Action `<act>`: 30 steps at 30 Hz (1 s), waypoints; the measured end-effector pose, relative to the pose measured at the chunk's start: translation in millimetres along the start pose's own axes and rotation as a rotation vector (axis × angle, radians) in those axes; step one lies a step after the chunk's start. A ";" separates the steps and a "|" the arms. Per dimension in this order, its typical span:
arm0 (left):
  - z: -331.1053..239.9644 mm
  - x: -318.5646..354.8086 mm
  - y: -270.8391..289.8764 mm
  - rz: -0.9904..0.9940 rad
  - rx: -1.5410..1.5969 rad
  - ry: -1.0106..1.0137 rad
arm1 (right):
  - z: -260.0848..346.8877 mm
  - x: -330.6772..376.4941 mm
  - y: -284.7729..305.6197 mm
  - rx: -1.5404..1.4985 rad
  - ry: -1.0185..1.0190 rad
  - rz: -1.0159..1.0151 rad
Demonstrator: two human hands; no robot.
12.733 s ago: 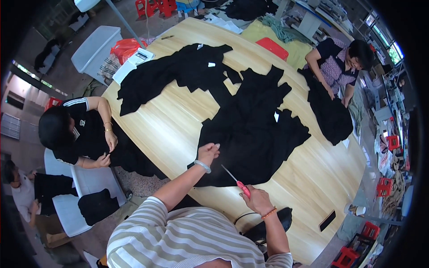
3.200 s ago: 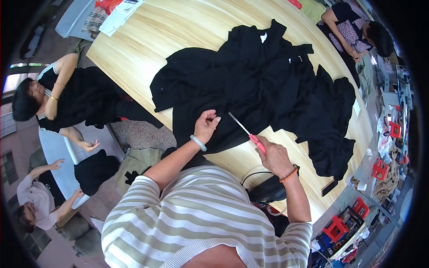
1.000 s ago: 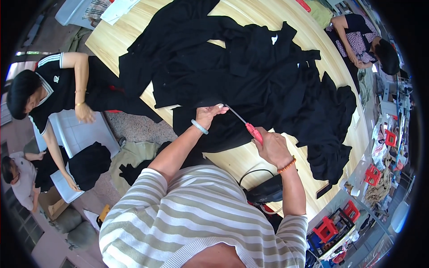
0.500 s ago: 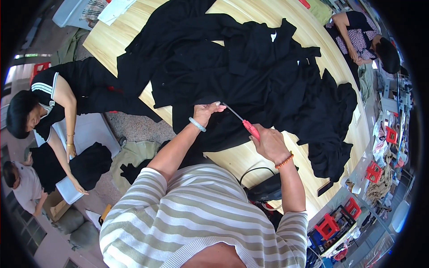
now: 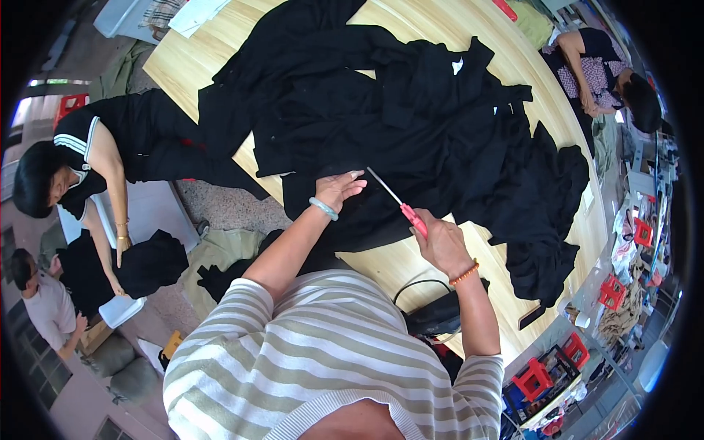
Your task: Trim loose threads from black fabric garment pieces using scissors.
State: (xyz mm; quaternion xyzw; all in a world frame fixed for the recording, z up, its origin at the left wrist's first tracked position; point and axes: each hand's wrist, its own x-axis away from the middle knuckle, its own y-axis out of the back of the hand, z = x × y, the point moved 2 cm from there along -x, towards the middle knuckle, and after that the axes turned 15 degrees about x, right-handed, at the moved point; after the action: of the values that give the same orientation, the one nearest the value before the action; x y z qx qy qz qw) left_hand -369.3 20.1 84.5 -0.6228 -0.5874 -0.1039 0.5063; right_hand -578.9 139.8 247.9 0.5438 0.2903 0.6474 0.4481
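Observation:
Black garments (image 5: 411,183) lie heaped and overlapping in front of me. Above their near part is my left hand (image 5: 341,188), fingers stretched out and slightly apart, with nothing seen between them. My right hand (image 5: 444,242) is wrapped round the red handle of a tool (image 5: 396,196) with a long, thin metal shaft; its exact kind is unclear. That shaft slants up and left, its tip just right of my left fingertips, apart from them. Part of the handle is hidden inside my right hand.
The garments cover much of a light wooden table (image 5: 183,62). A black bag-like item with a cable (image 5: 433,312) and a dark phone-like slab (image 5: 532,317) are near its front edge. A co-worker (image 5: 92,161) handles black cloth at left; another person (image 5: 598,70) is at far right.
My left fingers have opened out from near the tool's tip. The tool has stayed in my right hand, nearly in place. The left co-worker's hands have shifted on the black cloth.

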 end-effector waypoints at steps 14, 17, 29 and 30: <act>-23.4 15.0 8.4 -0.061 0.570 -0.100 | 28.9 -9.9 10.1 0.015 0.121 0.065; -23.9 16.2 17.9 0.017 0.562 -0.053 | 33.7 -13.4 17.6 0.025 0.108 0.075; -18.7 23.8 12.6 0.137 0.524 -0.005 | 39.5 -15.4 3.2 0.004 0.118 0.054; -17.5 26.1 9.9 0.103 0.522 -0.007 | 39.5 -15.4 2.5 0.004 0.115 0.053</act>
State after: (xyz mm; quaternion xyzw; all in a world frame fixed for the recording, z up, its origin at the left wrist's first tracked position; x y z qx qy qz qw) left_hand -345.3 25.3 106.5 -0.5004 -0.5636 0.0791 0.6525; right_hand -541.3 120.5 252.7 0.5142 0.3023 0.6886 0.4123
